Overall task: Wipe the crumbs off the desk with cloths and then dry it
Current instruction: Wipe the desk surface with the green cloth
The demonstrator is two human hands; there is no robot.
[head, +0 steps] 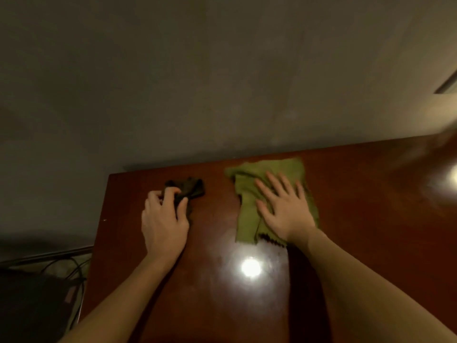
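Wiping is the step in hand, judged from both hands lying on cloths on the desk (371,243). Take the bright glare spot (250,267) on the polished wood as the mark. Beyond it and to its left, the left hand (164,219) has its fingers curled round a bunched dark cloth (191,186), thumb and fingertips pinching the folds. Beyond the glare and slightly to its right, the right hand (284,209) lies flat with its fingers spread, pressing a rumpled green cloth (247,214) against the wood and clutching nothing. The green cloth reaches farther from the glare than the dark one, almost to the desk's back edge, where the wall (222,82) rises. Low and far left of the glare, off the desk, hang some cables (71,268).

No crumbs can be made out; the frame is dim and soft. To wipe well, I would keep the flat palm's pressure even and draw the green cloth in overlapping passes toward one edge, so crumbs gather and do not scatter. The dark cloth would cover more if opened out, since a tight wad touches little wood. Drying likely needs whichever cloth is dry, which cannot be told here.
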